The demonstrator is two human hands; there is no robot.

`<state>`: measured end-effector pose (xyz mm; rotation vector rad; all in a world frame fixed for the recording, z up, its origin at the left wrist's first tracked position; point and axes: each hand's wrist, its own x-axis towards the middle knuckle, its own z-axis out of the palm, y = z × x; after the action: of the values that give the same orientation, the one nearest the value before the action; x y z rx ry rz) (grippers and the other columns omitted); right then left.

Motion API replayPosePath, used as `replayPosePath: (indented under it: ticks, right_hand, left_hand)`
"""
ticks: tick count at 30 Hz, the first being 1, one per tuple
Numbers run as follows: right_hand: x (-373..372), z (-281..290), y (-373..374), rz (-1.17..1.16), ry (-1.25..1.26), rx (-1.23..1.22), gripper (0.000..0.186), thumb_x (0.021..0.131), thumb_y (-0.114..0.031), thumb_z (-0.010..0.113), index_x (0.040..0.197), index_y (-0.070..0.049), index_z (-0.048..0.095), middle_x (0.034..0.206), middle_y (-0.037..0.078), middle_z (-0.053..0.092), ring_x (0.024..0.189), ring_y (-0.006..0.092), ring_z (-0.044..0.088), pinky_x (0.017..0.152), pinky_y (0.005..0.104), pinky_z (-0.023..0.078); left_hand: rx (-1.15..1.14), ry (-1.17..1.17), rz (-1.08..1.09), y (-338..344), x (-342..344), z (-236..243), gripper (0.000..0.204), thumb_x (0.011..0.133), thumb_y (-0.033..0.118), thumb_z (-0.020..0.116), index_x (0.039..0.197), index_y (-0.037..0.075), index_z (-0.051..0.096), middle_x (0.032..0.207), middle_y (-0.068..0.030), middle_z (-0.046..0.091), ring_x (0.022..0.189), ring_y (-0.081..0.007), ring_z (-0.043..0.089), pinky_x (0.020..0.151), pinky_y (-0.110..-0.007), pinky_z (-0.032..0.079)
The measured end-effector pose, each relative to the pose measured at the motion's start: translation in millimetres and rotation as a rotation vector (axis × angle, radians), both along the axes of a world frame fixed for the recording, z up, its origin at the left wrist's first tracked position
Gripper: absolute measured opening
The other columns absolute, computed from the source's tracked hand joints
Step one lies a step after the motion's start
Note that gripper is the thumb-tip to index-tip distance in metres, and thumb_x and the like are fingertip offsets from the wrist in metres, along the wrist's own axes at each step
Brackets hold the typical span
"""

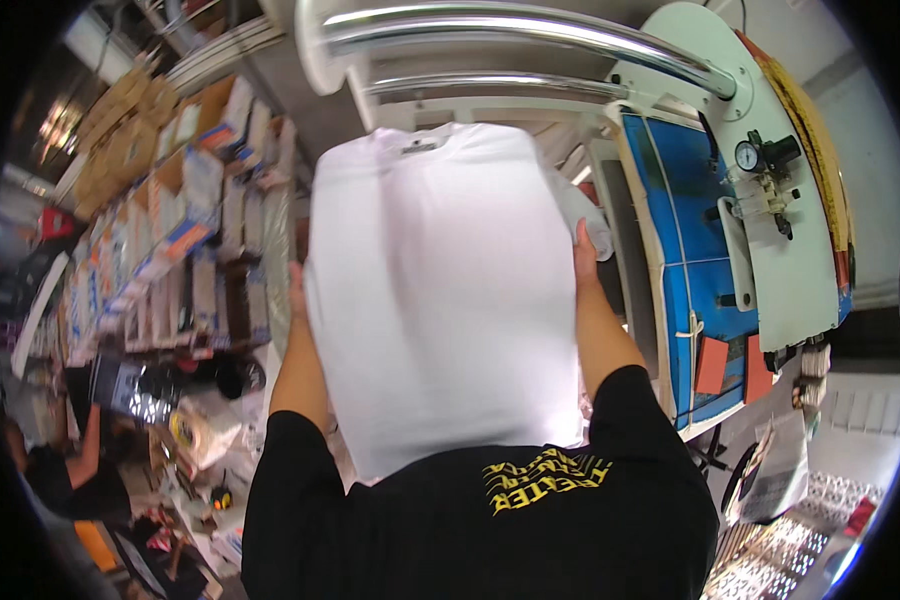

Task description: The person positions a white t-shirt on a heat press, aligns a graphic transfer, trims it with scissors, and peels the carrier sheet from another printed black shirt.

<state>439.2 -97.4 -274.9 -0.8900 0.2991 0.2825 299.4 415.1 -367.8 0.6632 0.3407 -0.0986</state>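
A white T-shirt [440,290] is spread out flat in front of me, neck upward, between both my arms. My left hand [296,290] holds its left edge, with most of the fingers hidden behind the cloth. At the opposite edge my right hand [586,245] grips the shirt near a loose sleeve, thumb in sight. Part of the machine behind shows around the collar and right side of the shirt.
Chrome bars [520,40] cross overhead. At right stand a blue panel [680,170] and a white plate with a pressure gauge [748,155]. Stacked cardboard boxes [170,230] line the left. Another person's arm [80,460] shows at lower left, near scattered items.
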Motion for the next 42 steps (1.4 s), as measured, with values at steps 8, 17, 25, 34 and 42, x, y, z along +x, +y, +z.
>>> replayPosePath:
  ticks: [8,17,25,34,42]
  right_hand:
    - [63,-74,-63,-0.356,0.171,-0.264,0.043,0.098,-0.029,0.057,0.127,0.003,0.06,0.114,0.014,0.068,0.106,0.0277,0.065,0.101,0.0373,0.049]
    - [32,-14,-42,-0.209,0.052,-0.139,0.051,0.1,-0.034,0.045,0.134,0.004,0.055,0.129,0.018,0.062,0.116,0.0323,0.062,0.103,0.041,0.049]
    - [61,-59,-70,-0.187,0.334,-0.969,0.039,0.098,-0.028,0.052,0.12,0.002,0.065,0.118,0.017,0.069,0.107,0.0337,0.065,0.095,0.044,0.051]
    - [3,-15,-4,0.066,-0.085,-1.17,0.04,0.098,-0.032,0.055,0.109,0.005,0.065,0.104,0.02,0.07,0.097,0.0325,0.067,0.085,0.0407,0.052]
    - [-230,-18,-54,0.096,0.373,-0.519,0.052,0.107,-0.039,0.043,0.13,0.004,0.059,0.119,0.013,0.068,0.106,0.0204,0.066,0.093,0.0315,0.053]
  left_hand:
    - [0.033,0.033,0.39,65,29,17,0.059,0.096,0.04,0.057,0.135,-0.004,0.052,0.13,-0.0202,0.061,0.12,-0.0357,0.059,0.103,-0.049,0.048]
    - [0.05,0.149,0.549,75,49,-8,0.048,0.097,0.03,0.062,0.127,-0.007,0.059,0.124,-0.0179,0.066,0.111,-0.0314,0.065,0.1,-0.041,0.05]
    - [0.328,0.231,0.49,58,57,-8,0.05,0.099,0.032,0.057,0.131,-0.006,0.056,0.123,-0.0179,0.066,0.11,-0.0312,0.066,0.099,-0.042,0.052]
    - [0.528,0.59,-0.085,-63,31,63,0.05,0.101,0.035,0.054,0.133,-0.003,0.057,0.12,-0.015,0.068,0.106,-0.025,0.067,0.093,-0.037,0.053]
    - [0.418,0.423,-0.057,-85,-190,46,0.049,0.101,0.035,0.056,0.135,0.001,0.055,0.127,-0.0136,0.065,0.114,-0.0235,0.064,0.096,-0.036,0.053]
